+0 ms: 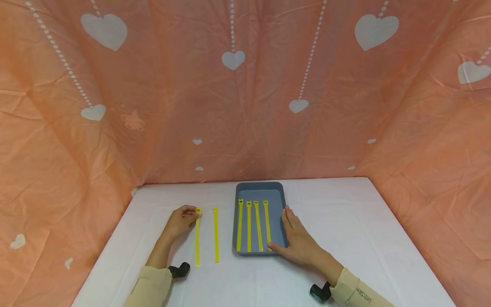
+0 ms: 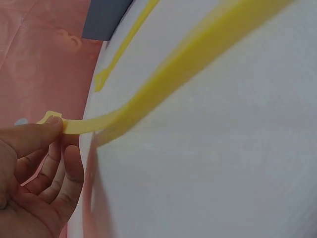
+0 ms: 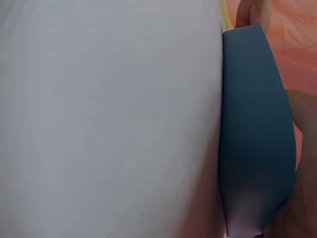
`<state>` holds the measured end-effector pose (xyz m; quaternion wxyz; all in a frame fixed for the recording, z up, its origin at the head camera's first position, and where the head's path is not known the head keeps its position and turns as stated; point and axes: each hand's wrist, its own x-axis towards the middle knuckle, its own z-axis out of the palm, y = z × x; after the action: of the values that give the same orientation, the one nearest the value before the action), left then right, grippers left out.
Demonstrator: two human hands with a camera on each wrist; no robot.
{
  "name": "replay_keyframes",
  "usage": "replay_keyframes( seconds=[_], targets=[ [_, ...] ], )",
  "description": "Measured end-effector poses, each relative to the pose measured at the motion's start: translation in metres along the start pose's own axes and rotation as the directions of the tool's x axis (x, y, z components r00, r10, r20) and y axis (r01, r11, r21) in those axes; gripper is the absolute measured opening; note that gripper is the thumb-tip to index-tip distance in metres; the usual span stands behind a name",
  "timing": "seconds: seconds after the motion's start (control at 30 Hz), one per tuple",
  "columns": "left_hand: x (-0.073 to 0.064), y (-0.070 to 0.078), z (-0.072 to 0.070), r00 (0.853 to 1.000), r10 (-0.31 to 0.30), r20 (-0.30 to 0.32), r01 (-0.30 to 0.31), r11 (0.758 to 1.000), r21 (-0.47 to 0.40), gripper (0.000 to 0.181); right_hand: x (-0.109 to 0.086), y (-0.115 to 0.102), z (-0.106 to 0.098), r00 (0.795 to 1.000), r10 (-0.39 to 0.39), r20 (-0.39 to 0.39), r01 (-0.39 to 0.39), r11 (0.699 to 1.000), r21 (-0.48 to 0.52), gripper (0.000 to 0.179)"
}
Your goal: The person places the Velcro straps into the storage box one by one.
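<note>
My left hand [image 1: 182,221] pinches a yellow cable strap [image 1: 197,245] by its slotted head, between thumb and index finger. In the left wrist view that head end is bent up off the white cloth, and the rest of the strap [image 2: 198,57] runs away to the upper right. A second yellow strap [image 1: 216,238] lies just right of it, touched by neither hand. Several matching straps lie side by side, heads away from me, in a blue-grey tray [image 1: 261,192]. My right hand [image 1: 300,243] rests against the tray's right side with straight fingers, its thumb over the near right corner.
White cloth [image 1: 368,256] covers the table. Pink-orange curtains [image 1: 245,119] with pale hearts hang behind it and on both sides. A black wrist-camera mount [image 1: 179,270] sits at the left wrist, another mount [image 1: 320,293] at the right.
</note>
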<state>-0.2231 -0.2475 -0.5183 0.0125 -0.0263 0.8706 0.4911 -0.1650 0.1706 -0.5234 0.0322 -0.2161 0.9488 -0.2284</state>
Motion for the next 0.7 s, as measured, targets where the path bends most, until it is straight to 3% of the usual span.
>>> replay_keyframes(
  seconds=[0.27,0.7],
  targets=[
    [-0.006,0.010,-0.004,1.000,-0.021,0.010,0.022,0.998,-0.065,0.028,0.000,-0.001,-0.001,1.000,-0.005,-0.001,0.005,1.000,-0.012,0.119],
    [-0.012,0.022,-0.006,0.998,0.050,0.033,-0.047,0.996,-0.076,0.030,0.000,-0.002,-0.001,1.000,-0.003,-0.002,0.003,1.000,0.000,0.119]
  ],
)
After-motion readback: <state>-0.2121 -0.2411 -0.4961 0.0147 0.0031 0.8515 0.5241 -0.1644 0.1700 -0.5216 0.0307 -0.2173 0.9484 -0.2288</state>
